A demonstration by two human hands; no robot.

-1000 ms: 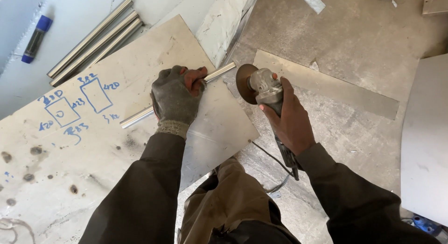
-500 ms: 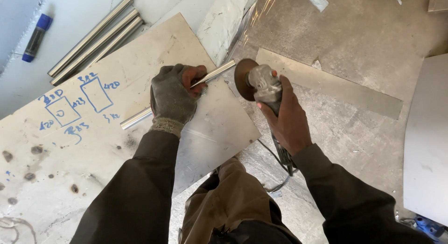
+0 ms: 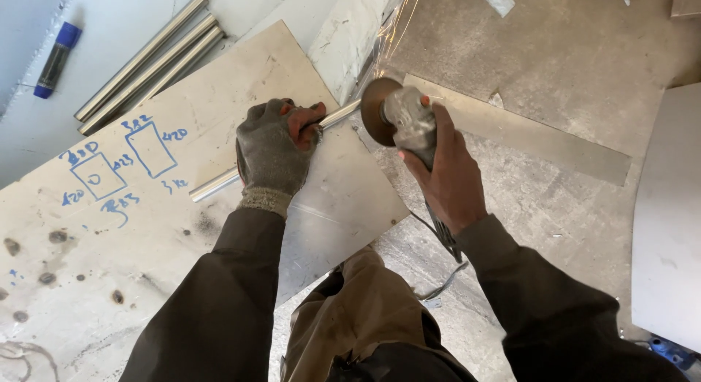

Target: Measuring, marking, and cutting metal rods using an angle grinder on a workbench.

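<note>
A thin metal rod (image 3: 219, 183) lies slantwise across a pale board (image 3: 146, 228), its far right end reaching past the board's edge. The left hand (image 3: 274, 152), in a worn grey glove, is clenched over the rod near that end, fingers wrapped around it and pressing it down on the board. Just right of this hand, the right hand (image 3: 445, 177), bare, is closed tight around the body of an angle grinder (image 3: 409, 123). The grinder's disc (image 3: 376, 112) stands on edge and meets the rod's projecting end; sparks (image 3: 398, 17) fly toward the far side. The grinder's cable (image 3: 445, 269) trails near, past the person's knee.

On the board left of the gloved hand are blue marker sketches (image 3: 120, 166). Further left and far, three metal tubes (image 3: 150, 57) lie side by side, well apart from the rod. A blue marker pen (image 3: 57, 59) lies at the far left. A flat metal strip (image 3: 526, 137) lies on the concrete floor right of the grinder.
</note>
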